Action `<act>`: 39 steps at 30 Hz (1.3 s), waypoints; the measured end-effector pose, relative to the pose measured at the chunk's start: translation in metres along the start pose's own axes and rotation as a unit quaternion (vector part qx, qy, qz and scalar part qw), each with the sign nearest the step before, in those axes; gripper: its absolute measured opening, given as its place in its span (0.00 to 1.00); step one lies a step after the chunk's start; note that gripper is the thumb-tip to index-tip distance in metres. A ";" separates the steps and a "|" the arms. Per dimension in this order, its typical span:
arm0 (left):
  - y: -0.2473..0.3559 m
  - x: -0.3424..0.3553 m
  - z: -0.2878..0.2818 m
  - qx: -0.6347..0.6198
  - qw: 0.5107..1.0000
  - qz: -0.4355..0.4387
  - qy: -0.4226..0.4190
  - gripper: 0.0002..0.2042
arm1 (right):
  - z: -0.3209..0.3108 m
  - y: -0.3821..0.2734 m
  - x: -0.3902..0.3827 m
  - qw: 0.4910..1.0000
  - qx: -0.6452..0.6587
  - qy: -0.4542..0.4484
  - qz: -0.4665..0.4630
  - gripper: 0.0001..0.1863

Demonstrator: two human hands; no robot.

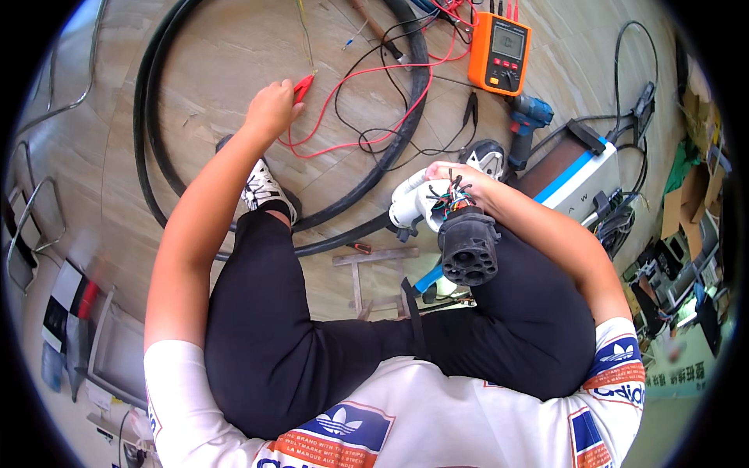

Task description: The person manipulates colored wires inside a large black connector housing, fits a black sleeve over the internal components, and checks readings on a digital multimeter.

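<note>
My left hand (271, 109) is closed on a red clip (304, 87) near the end of a thin yellow-green wire (311, 61). My right hand (459, 178) grips a white plug housing (413, 201) with colored wires (456, 195) poking out beside a black multi-hole plug end (468, 249). An orange multimeter (499, 54) lies to the upper right, with red and black leads at its top. Red lead wire (351, 147) and black lead wire loop across the floor, and a black clip (470, 113) rests below the meter.
A thick black cable coil (143, 132) surrounds the leads. A blue cordless drill (527, 125) and a white box with a blue stripe (576, 178) lie at my right. Cardboard and clutter (686, 203) fill the far right. Metal chair frames (39, 187) stand left; a small wooden frame (359, 257) lies between my legs.
</note>
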State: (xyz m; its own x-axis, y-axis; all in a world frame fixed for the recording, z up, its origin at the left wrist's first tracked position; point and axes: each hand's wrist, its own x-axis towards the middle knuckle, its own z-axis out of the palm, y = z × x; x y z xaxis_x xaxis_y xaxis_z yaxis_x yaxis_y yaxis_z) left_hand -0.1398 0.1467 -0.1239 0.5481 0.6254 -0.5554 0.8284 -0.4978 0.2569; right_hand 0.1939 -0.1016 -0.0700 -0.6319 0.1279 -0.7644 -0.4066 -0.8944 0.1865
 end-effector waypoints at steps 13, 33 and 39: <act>-0.032 -0.022 -0.042 0.046 0.989 -0.074 -0.118 0.19 | -0.012 0.006 0.007 0.999 -0.047 0.000 -0.010 0.29; -0.014 -0.004 -0.140 -0.402 0.906 0.016 0.129 0.09 | 0.016 -0.005 -0.005 1.000 0.010 -0.011 -0.003 0.22; 0.004 0.071 -0.284 -0.496 0.867 0.036 0.016 0.16 | -0.009 0.007 0.011 0.999 0.026 -0.002 -0.019 0.21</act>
State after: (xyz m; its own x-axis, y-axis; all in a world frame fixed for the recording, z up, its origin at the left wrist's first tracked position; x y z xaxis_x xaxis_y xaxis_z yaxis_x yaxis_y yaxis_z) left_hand -0.0647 0.3600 0.0625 0.5925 0.6379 -0.4920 0.4749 0.2167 0.8529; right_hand 0.1900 -0.1109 -0.0829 -0.6190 0.1628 -0.7683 -0.4630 -0.8659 0.1895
